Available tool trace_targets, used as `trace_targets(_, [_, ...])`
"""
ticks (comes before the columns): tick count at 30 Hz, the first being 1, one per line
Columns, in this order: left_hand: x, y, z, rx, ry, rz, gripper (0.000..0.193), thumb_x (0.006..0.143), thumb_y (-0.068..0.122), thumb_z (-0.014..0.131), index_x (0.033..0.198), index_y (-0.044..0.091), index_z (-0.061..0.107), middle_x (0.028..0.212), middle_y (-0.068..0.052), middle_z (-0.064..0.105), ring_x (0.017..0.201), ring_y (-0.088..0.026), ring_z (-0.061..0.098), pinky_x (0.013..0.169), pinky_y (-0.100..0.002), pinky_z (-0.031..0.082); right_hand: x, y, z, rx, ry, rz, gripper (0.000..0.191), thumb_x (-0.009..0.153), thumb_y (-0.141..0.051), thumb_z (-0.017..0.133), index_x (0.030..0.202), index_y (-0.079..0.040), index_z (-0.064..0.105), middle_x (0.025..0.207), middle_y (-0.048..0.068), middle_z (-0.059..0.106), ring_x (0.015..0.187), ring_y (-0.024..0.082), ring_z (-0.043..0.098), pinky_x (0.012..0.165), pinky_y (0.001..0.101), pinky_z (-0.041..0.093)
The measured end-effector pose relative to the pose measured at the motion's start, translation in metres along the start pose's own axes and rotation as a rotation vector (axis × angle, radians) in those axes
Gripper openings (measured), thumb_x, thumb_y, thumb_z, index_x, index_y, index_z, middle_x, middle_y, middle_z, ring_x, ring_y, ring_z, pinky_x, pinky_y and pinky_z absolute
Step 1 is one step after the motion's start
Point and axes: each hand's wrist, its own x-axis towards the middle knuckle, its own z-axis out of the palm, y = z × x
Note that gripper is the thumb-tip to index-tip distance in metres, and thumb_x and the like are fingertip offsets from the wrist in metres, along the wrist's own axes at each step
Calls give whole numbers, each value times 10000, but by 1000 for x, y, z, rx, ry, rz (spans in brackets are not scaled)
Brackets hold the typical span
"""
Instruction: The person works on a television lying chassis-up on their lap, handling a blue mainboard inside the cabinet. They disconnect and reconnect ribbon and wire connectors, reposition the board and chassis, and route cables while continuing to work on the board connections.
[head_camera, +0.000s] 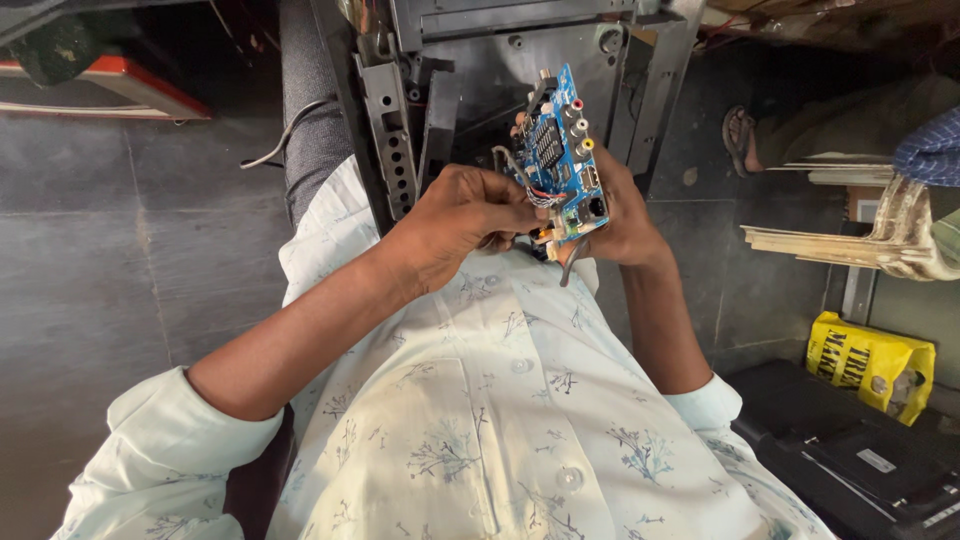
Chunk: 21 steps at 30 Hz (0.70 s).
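Holding the blue circuit board upright in your right hand, above the dark metal chassis, keep it steady while your left hand pinches its wires; pull gently.

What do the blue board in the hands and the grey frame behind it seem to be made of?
Blue circuit board: likely rigid laminate with a glossy blue coating, carrying metal and plastic connectors. Grey frame: probably stamped sheet metal, matt grey, judging by its punched holes and folded edges.
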Motion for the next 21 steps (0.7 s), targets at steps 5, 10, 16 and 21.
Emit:
trace_targets(5, [1, 1, -1, 19, 15, -31, 103, 806, 91, 802, 783, 14, 737, 714, -34, 703, 600, -92, 572, 545, -252, 429, 0, 1, 5, 9, 18, 42, 1142, 581, -283, 1033, 1533, 0, 469, 1458, 71, 619, 1265, 151, 622, 1143, 358, 515])
trace_targets(10, [-1, 1, 3, 0, 42, -38, 116, 826, 103, 805, 812, 9, 738, 747, -36, 702, 615, -99, 585, 572, -251, 461, -3, 6, 5, 32, 23, 3, 1020, 635, -237, 989, 1501, 5, 506, 1396, 62, 630, 1234, 132, 614, 1123, 329, 503])
trace_targets(16, [2, -4, 5, -99, -5, 5, 108, 862, 97, 793, 870, -2, 751, 834, -45, 719, 707, -98, 603, 648, -253, 498, -5, 12, -1, 205, 62, 117, 875, 676, -149, 958, 1429, 48, 559, 1452, 105, 638, 1198, 179, 640, 983, 373, 556])
trace_targets(21, [4, -5, 4, -105, -40, -10, 107, 894, 103, 785, 908, 3, 749, 856, -40, 719, 727, -92, 594, 678, -253, 504, -3, 9, 2, 86, 44, -11, 1037, 665, -163, 983, 1544, 6, 460, 1542, 83, 570, 1338, 159, 567, 1189, 346, 454])
